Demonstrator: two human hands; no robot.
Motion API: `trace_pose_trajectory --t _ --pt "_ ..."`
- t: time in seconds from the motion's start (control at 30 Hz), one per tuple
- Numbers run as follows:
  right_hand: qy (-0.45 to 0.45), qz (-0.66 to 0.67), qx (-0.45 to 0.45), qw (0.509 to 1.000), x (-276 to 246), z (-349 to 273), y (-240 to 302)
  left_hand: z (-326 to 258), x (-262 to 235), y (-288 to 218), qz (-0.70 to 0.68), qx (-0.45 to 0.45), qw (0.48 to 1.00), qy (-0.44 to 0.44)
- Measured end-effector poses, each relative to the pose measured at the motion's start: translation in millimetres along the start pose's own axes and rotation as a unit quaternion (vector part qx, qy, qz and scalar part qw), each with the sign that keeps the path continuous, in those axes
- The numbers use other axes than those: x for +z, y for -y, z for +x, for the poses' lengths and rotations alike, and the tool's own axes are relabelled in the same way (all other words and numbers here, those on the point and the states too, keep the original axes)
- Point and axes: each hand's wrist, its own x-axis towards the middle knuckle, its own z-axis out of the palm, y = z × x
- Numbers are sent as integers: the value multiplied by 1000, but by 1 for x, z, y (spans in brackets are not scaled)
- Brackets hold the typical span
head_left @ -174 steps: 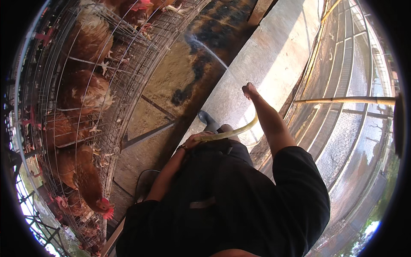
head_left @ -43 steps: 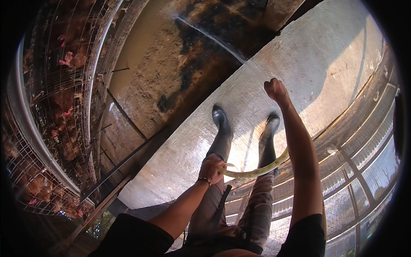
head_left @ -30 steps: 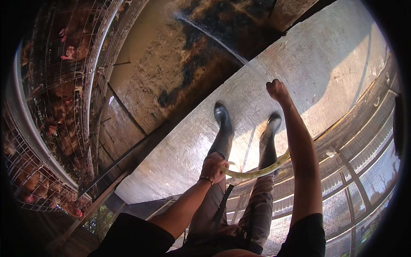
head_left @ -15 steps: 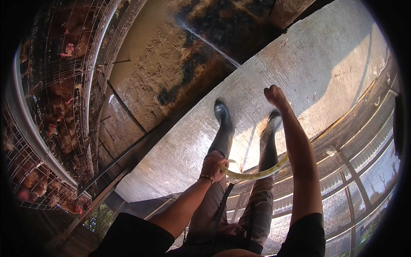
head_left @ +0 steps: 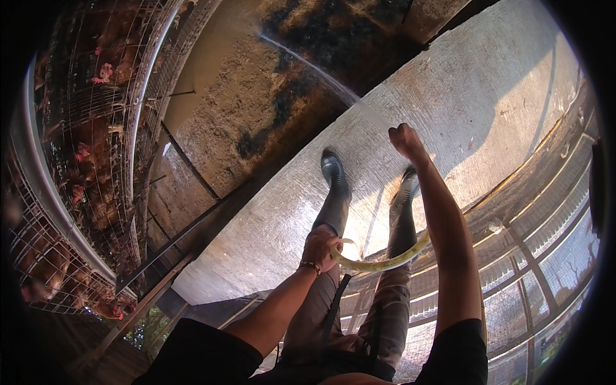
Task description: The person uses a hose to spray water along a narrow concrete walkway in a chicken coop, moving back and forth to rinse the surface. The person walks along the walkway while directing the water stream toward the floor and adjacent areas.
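Note:
A pale yellow-green hose [head_left: 378, 264] bends in a curve in front of my thighs. My left hand [head_left: 319, 249], with a bracelet at the wrist, is closed around it near my left knee. The hose passes behind my right forearm. My right hand [head_left: 409, 142] is stretched forward, its fingers closed in a fist around the hose end, which the fist itself hides. From there a thin water jet [head_left: 314, 69] shoots forward and left. It lands on the wet, muddy brown floor [head_left: 231, 83] with dark patches, below the walkway.
I stand in black boots [head_left: 332, 168] on a raised concrete walkway [head_left: 269, 212]. Wire cages [head_left: 83, 128] with brown hens run along the left, with a metal trough [head_left: 54, 205] beside them. Dark metal bars [head_left: 192, 160] cross the lower floor. Wire mesh [head_left: 532, 269] lines the right side.
My right hand has shifted slightly left and forward. The water jet's far end has moved a little left. My left hand keeps its place on the hose.

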Motion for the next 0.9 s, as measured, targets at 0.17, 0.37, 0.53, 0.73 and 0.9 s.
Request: trace_pose_trajectory --t 0.17,0.37,0.53,0.73,0.9 --pt "27 0 -67 997 3 2 4 -1 -2 -1 -1 8 1000 -11" --pt "59 -49 115 990 -7 2 3 -2 -3 0 5 17 1000 -25" --pt "67 -50 108 991 -8 -16 -3 -2 -3 2 15 16 999 -33" --pt "83 -66 130 986 0 -24 -6 -4 -4 3 -2 -2 1000 -6" --pt "111 -85 155 978 -2 -28 0 -5 -5 7 -21 -2 1000 3"
